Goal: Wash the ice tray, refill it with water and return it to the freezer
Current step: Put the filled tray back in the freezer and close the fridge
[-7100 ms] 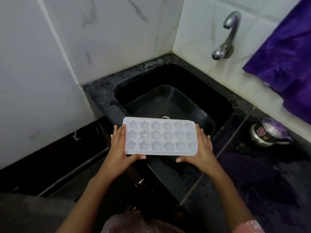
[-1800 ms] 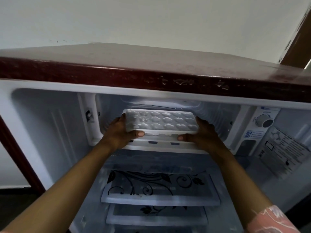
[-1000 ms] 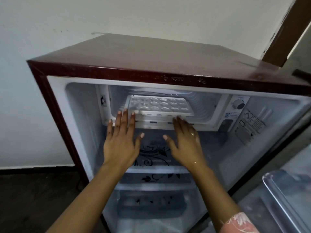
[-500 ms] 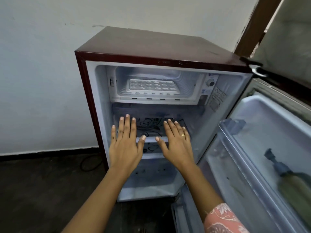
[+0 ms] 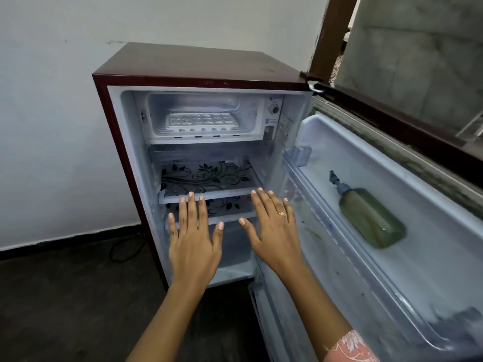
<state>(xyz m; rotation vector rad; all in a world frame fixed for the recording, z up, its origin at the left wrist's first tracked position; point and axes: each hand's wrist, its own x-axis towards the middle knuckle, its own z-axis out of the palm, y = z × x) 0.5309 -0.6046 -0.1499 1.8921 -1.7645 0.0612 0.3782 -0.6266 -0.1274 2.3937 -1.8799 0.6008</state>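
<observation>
The white ice tray (image 5: 200, 119) lies flat on the floor of the freezer compartment (image 5: 162, 111) at the top of a small maroon fridge (image 5: 198, 61). Nothing touches it. My left hand (image 5: 193, 241) and my right hand (image 5: 271, 231) hover side by side, palms down and fingers spread, well below the tray in front of the lower shelves. Both hands hold nothing. A ring sits on a finger of the right hand.
The fridge door (image 5: 379, 205) stands wide open on the right, with a green bottle (image 5: 371, 215) lying in its rack. Glass shelves (image 5: 209, 178) with a black floral print sit under the freezer. A white wall and dark floor lie to the left.
Earlier both hands set the tray in the freezer and let go. Since then they have drawn back and down, and my view has pulled away from the fridge.
</observation>
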